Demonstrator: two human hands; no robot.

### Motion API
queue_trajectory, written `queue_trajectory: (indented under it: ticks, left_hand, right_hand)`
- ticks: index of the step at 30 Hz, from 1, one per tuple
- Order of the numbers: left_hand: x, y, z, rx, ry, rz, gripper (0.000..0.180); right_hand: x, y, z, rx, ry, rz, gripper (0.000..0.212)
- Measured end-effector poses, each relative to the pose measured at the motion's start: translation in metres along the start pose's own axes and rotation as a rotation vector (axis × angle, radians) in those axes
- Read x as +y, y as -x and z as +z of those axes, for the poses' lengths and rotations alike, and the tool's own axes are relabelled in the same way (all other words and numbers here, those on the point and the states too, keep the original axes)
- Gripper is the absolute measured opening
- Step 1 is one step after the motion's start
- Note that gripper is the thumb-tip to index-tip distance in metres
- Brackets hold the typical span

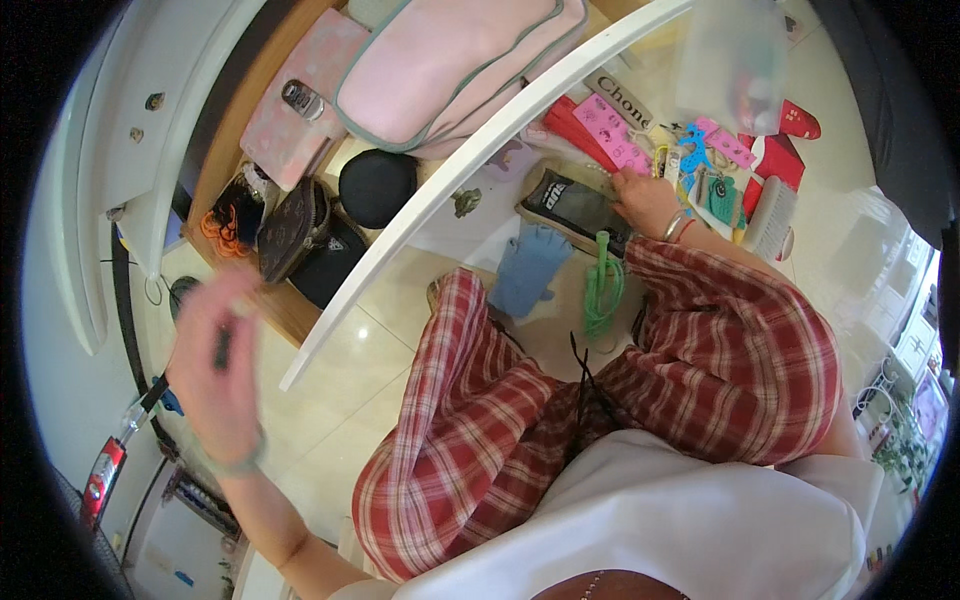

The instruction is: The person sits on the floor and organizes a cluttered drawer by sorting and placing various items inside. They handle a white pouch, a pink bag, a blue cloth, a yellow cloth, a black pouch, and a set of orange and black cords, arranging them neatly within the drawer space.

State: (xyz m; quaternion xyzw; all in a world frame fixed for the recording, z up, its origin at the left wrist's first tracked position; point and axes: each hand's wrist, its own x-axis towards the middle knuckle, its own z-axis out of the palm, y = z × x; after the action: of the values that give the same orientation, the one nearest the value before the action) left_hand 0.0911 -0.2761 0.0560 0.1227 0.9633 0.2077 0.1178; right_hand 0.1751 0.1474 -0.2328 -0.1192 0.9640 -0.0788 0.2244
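My left hand (215, 365) is raised at the left, beside the open drawer's (290, 325) near corner. Motion blurs its fingers, and a dark patch shows between them. At the upper right, my right hand (650, 203) has its fingers bent down at the corner of a black and beige pouch (572, 207), close to a pink patterned strip (612, 132). What the fingertips grip, if anything, is hidden. In front of my crossed legs lie a blue glove (531, 268) and a coiled green cord (601, 295).
The drawer holds a pink bag (450, 70), a pink patterned case (305, 90), a black round case (378, 188) and a brown zip pouch (293, 230). Right of my hand are a blue cutout (693, 148), red packets (777, 160), a white brush-like item (769, 218) and a translucent container (735, 60).
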Motion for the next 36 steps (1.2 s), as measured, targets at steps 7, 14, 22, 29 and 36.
queue_trajectory:
  ticks: [7,14,22,29,36]
  left_hand:
    - [0.067,0.002,0.097,-0.546,0.569,0.039,0.021]
    - [0.112,-0.048,0.12,-0.434,0.626,0.242,0.055]
    - [0.15,-0.103,0.095,-0.003,0.463,0.51,0.065]
    - [0.134,-0.08,0.09,-0.06,0.761,0.367,0.064]
    - [0.117,-0.094,0.075,-0.095,1.085,0.066,0.027]
  right_hand:
    - [0.009,0.01,-0.061,0.313,-0.681,-0.35,0.016]
    - [0.059,0.072,-0.18,0.415,-0.565,0.102,0.02]
    - [0.003,0.042,-0.292,0.183,-0.859,-0.289,0.029]
    - [0.019,0.031,-0.298,0.171,-0.779,-0.374,0.029]
    - [-0.015,-0.005,-0.333,0.212,-1.066,-0.115,0.079]
